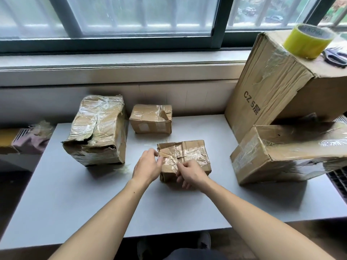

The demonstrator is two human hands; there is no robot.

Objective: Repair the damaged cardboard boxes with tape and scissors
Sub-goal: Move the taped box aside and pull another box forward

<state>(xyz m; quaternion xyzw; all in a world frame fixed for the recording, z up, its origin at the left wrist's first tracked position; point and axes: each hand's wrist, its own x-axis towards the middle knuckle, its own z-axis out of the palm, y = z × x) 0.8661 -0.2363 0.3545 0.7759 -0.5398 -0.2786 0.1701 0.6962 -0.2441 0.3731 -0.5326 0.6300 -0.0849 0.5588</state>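
Observation:
A small crumpled cardboard box (189, 152), wrapped in clear tape, lies in the middle of the grey table (75, 212). My left hand (147, 166) is at the box's left edge, with thumb and fingers pinching at its taped corner. My right hand (188, 174) lies over the box's near face, fingers curled on the tape there. A yellow tape roll (307, 42) stands on the tall box (272, 91) at the right, with dark scissors (335, 57) beside it.
A large torn, taped box (97, 132) stands at the left and a small one (151, 119) at the back. Another taped box (281, 156) lies at the right. A windowsill runs behind the table. My shoes show below the table's front edge.

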